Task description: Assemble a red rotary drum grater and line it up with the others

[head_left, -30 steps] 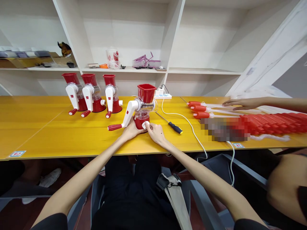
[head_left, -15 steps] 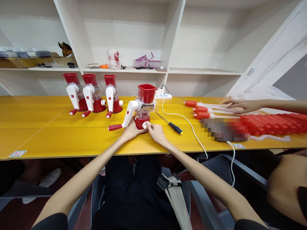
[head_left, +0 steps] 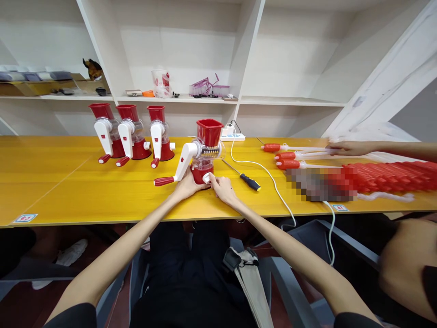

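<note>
A red and white rotary drum grater [head_left: 209, 132] stands upright on the table in front of me. Its white crank with a red handle [head_left: 164, 181] points left, and a metal drum shows through the clear housing. Around the left side of the red base curls my left hand [head_left: 186, 186], its fingertips partly hidden behind it. Thumb and fingers of my right hand [head_left: 221, 187] pinch the white lever [head_left: 206, 178] low on the front of the base.
Three similar graters [head_left: 131, 132] line the table's back left. To the right lie a screwdriver [head_left: 250, 182], a white cable [head_left: 264, 168] and a power strip [head_left: 235, 137]. Farther right, a co-worker's hand [head_left: 348, 148] touches red-ended white tubes [head_left: 288, 156]. Shelves [head_left: 180, 98] stand behind.
The co-worker's hand has shifted right along the white tubes. My two hands and the grater have hardly moved.
</note>
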A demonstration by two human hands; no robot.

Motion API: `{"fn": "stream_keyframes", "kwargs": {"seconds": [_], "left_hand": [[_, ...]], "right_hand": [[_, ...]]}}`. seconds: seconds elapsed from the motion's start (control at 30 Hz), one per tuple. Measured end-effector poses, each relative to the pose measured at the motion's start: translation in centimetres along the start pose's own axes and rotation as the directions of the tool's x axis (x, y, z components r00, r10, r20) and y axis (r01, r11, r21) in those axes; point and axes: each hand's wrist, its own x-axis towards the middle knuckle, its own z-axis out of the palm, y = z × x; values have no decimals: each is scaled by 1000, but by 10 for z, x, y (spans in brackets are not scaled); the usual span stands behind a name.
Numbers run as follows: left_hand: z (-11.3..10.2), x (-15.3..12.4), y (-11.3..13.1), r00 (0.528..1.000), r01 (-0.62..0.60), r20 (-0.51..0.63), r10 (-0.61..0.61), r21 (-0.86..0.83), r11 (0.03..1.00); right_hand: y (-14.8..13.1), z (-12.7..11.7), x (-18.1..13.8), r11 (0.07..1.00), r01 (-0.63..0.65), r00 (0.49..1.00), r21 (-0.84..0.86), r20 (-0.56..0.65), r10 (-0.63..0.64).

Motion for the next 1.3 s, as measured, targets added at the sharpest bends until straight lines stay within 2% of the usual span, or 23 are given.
{"fn": "stream_keyframes", "kwargs": {"seconds": [0.53, 0.83, 1.07, 1.3], "left_hand": [[0, -1, 0, 1000, 31, -4, -31, -7, 1000], [-1, 0, 0, 1000, 26, 10, -25, -20, 999], [-2, 2, 3, 1000, -16, 15, 18, -119, 993], [-6, 3, 9, 998, -54, 15, 56, -97, 994]], "right_hand": [[0, 3, 1, 998, -60, 998, -3, -10, 60], [3, 5, 2, 995, -22, 996, -100, -92, 13], [2, 5, 3, 996, -37, 995, -87, -92, 29], [-2, 3, 2, 993, -48, 996, -111, -77, 39]]}}
